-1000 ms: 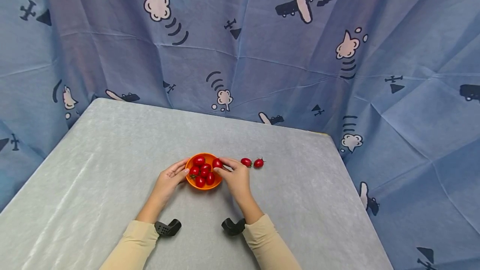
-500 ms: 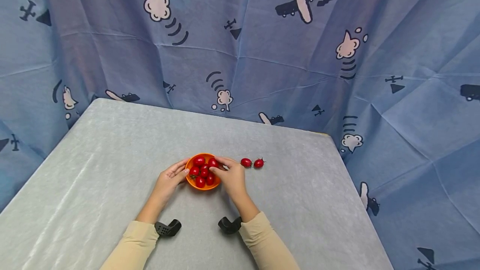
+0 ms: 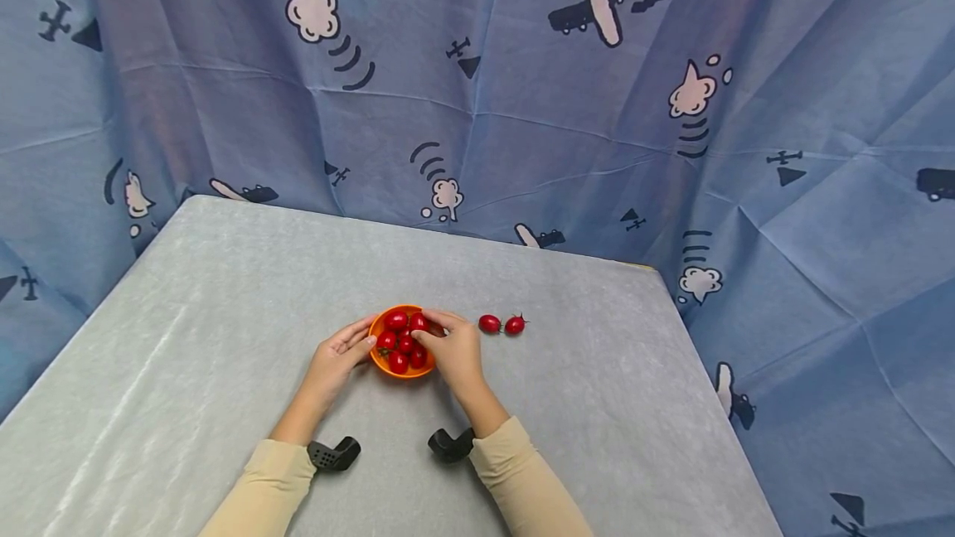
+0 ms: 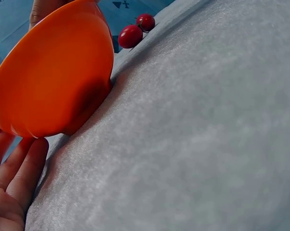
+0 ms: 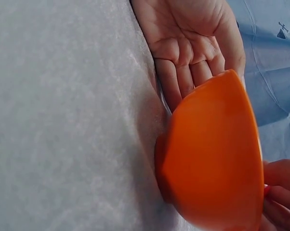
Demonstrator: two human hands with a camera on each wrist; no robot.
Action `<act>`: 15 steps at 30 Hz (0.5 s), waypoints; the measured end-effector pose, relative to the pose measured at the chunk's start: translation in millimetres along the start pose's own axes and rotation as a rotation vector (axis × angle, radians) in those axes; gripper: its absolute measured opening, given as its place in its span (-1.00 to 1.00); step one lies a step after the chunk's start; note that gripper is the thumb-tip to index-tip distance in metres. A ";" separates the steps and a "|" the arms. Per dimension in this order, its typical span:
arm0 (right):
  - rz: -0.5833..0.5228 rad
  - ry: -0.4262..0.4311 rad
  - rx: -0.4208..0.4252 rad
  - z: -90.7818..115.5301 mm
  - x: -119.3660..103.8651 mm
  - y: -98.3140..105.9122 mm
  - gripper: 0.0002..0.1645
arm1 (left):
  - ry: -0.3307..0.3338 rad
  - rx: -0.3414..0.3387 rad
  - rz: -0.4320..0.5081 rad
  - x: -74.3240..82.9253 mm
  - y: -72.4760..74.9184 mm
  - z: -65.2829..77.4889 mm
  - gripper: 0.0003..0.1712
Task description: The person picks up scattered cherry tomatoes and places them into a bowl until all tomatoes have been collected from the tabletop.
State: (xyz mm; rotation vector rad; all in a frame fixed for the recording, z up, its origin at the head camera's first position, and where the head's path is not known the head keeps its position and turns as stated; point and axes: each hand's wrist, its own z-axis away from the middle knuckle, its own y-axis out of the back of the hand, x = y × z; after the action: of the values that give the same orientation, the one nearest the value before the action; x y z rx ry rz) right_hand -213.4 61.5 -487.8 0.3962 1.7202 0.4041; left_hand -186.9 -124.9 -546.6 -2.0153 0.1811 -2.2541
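Note:
An orange bowl (image 3: 405,374) with several red cherry tomatoes (image 3: 386,341) in it stands on the table. My left hand (image 3: 333,360) holds the bowl's left side, thumb at the rim and fingers along the outer wall; the right wrist view shows this hand (image 5: 193,43) against the bowl (image 5: 217,154). Over the bowl's right side, my right hand (image 3: 458,357) pinches a cherry tomato (image 3: 418,321) between thumb and fingers. Only a sliver of red shows beside the right fingers (image 5: 282,174) in the right wrist view. The bowl's wall hides its contents in both wrist views.
Two more cherry tomatoes, one (image 3: 489,323) beside another (image 3: 515,325) with a green stem, lie right of the bowl. A pale grey cloth covers the table (image 3: 597,404). Behind it hangs a blue curtain (image 3: 522,123) printed with planes.
My right hand has moved a little left over the bowl, carrying the pinched cherry tomato inward from the right rim. The left hand and bowl have stayed in place.

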 end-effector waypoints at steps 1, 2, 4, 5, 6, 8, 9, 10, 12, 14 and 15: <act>0.008 0.006 0.002 0.0 0.0 -0.5 -0.60 | 0.000 0.001 0.001 0.0 0.0 0.1 -0.42; 0.015 0.011 0.002 0.0 0.0 -0.9 -0.60 | 0.000 0.001 0.001 0.1 0.0 0.1 -0.42; 0.026 0.014 0.004 -0.1 -0.2 -1.5 -0.60 | 0.001 0.000 0.001 0.3 0.1 0.3 -0.42; 0.032 0.019 0.005 -0.3 -0.3 -1.8 -0.60 | 0.003 0.000 0.001 0.3 0.2 0.4 -0.42; 0.037 0.020 0.004 -0.4 -0.3 -2.0 -0.60 | 0.004 -0.001 0.000 0.3 0.3 0.5 -0.42; 0.042 0.020 0.000 -0.4 0.1 -2.3 -0.60 | 0.006 -0.001 -0.001 0.3 0.4 0.5 -0.42; 0.045 0.024 -0.001 -0.4 0.2 -2.5 -0.60 | 0.007 -0.002 -0.002 0.2 0.4 0.5 -0.41; 0.044 0.022 -0.002 -0.4 0.3 -2.6 -0.60 | 0.007 -0.003 -0.002 0.1 0.4 0.5 -0.41; 0.042 0.016 -0.004 -0.3 0.6 -2.9 -0.60 | 0.007 -0.003 -0.001 -0.1 0.4 0.4 -0.41; 0.040 0.017 -0.003 -0.2 0.8 -3.2 -0.61 | 0.006 -0.002 0.000 -0.3 0.4 0.4 -0.42; 0.037 0.014 -0.003 -0.3 0.9 -3.2 -0.60 | 0.006 -0.002 0.002 -0.3 0.4 0.4 -0.42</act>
State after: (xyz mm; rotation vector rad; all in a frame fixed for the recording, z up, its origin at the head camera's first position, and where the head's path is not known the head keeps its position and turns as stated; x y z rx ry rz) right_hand -214.1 59.1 -490.0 0.4245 1.7272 0.4376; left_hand -186.5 -125.2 -546.9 -2.0091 0.1863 -2.2595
